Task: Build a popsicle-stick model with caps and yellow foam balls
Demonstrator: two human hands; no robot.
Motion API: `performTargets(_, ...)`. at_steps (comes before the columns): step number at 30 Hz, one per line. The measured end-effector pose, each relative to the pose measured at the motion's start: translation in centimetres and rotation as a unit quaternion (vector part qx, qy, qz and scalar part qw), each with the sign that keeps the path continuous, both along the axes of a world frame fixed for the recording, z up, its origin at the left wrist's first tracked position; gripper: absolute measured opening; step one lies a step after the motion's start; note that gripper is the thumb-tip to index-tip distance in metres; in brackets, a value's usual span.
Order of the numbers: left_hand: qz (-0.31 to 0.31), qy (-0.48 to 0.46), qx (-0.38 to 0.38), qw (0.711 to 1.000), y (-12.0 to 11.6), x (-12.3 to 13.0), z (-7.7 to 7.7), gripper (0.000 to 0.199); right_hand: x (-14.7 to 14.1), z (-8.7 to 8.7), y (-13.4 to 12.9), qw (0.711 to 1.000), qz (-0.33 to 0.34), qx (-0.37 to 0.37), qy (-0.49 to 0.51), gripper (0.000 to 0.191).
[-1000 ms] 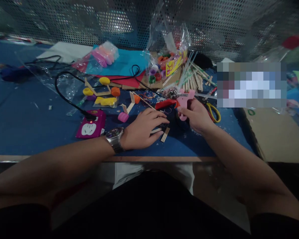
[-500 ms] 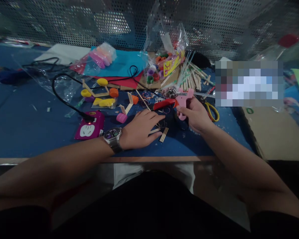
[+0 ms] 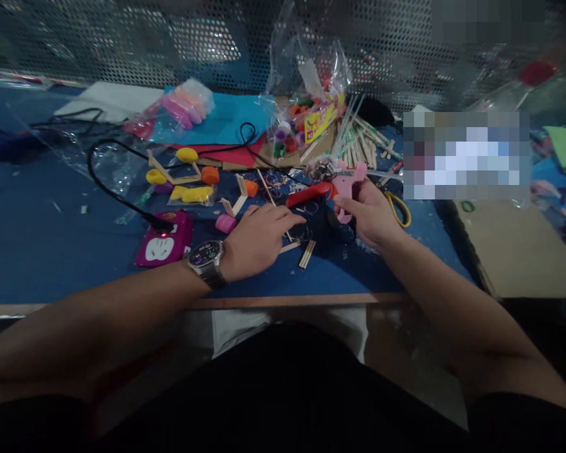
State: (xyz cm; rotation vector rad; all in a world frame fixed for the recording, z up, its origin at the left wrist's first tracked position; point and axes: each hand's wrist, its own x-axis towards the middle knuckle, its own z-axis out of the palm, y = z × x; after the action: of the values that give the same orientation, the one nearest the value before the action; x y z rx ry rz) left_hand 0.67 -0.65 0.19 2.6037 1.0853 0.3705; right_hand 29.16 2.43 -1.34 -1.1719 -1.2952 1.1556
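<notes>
My right hand [image 3: 373, 217] is wrapped around the handle of a pink hot glue gun [image 3: 346, 184], whose nozzle end points left. Under its front lies a red-handled tool [image 3: 311, 194], its kind unclear. My left hand [image 3: 260, 238], palm down over the table, has its fingers stretched forward and holds nothing I can see. Its thumb is hidden. Right of it lies a small flat bundle of wooden sticks [image 3: 307, 254], with a loose stick [image 3: 290, 247] by the palm. A longer thin stick [image 3: 266, 187] slants beyond the fingers.
A purple power socket [image 3: 166, 239] with a plugged-in black cable [image 3: 92, 165] sits left. Stick pieces with orange caps [image 3: 210, 175] stand behind my left hand. Yellow-handled scissors [image 3: 399, 210] and cardboard [image 3: 523, 251] lie right. Bagged caps [image 3: 292, 135] and more sticks [image 3: 358, 148] are farther back.
My left hand has drawn slightly back and left, and its thumb has gone from view. The glue gun stays in my right hand. The whole view has shifted a little.
</notes>
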Motion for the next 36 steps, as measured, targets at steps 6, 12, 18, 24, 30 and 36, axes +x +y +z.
performTargets(6,0.0,0.028,0.009,1.0,0.5,-0.1,-0.6,0.06,-0.2,0.1,-0.1,1.0,0.016,0.006,0.0,0.057)
performTargets(12,-0.032,0.028,0.013,0.999,0.7,-0.3,-1.3,0.064,-0.3,0.5,-0.2,1.0,0.003,0.006,-0.009,0.055)
performTargets(18,-0.1,-0.014,0.006,0.995,0.9,-0.4,-1.7,0.066,-0.5,0.6,-0.4,1.0,-0.003,0.0,-0.022,0.058)
performTargets(24,-0.129,-0.009,0.042,0.991,0.6,-0.2,-1.4,0.062,-0.6,0.7,-0.4,1.0,-0.006,0.007,-0.007,0.059)
performTargets(30,-0.139,-0.016,0.06,0.988,0.6,-0.2,-1.6,0.061,-0.4,0.5,-0.4,1.0,0.003,0.01,0.006,0.056)
performTargets(36,-0.107,-0.019,0.094,0.99,0.8,-0.3,-1.9,0.042,-0.4,0.3,-0.4,1.0,0.004,0.005,-0.013,0.054)
